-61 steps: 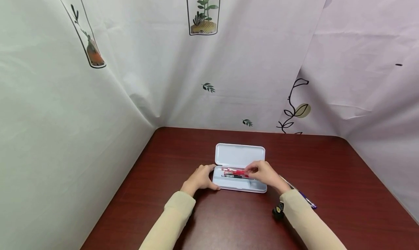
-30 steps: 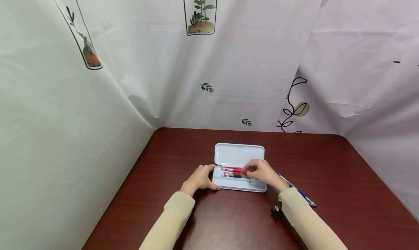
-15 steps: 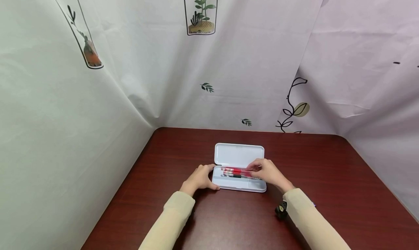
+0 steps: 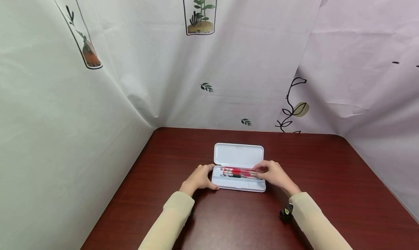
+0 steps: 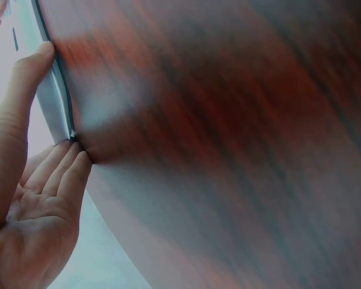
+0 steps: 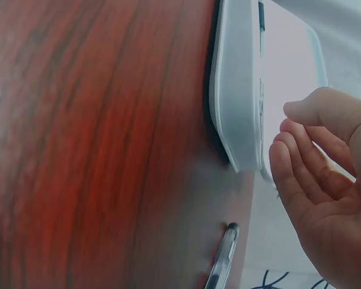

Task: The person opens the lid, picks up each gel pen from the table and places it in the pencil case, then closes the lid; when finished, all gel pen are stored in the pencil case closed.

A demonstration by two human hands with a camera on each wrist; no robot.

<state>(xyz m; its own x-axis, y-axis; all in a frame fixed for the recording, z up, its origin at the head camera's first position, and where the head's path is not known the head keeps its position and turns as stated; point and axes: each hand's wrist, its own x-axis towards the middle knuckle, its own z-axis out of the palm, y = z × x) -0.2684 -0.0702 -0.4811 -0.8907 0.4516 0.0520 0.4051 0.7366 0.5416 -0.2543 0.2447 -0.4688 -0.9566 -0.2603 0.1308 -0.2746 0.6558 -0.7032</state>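
Note:
A white pencil case (image 4: 230,183) stands with its lid (image 4: 239,155) raised on the dark red table. Several pens (image 4: 236,171), red and black, lie side by side in its rear compartment. My left hand (image 4: 198,178) holds the case's left end, thumb at the front edge and fingers at the back; the left wrist view shows the thumb (image 5: 33,69) on the rim. Over the pens' right ends is my right hand (image 4: 274,173). In the right wrist view its fingers (image 6: 289,174) are loosely bent, with nothing visible between them and the thumb.
A clear-barrelled pen (image 6: 224,256) lies on the table right of the case; my right arm hides it in the head view. A small black device (image 4: 286,213) sits at the right wrist. Printed cloth (image 4: 248,60) hangs behind and beside the table (image 4: 183,148).
My right hand has slid rightward along the pens toward the case's right end, uncovering more of them. The pens now lie more evenly in line. The left hand has stayed on the case.

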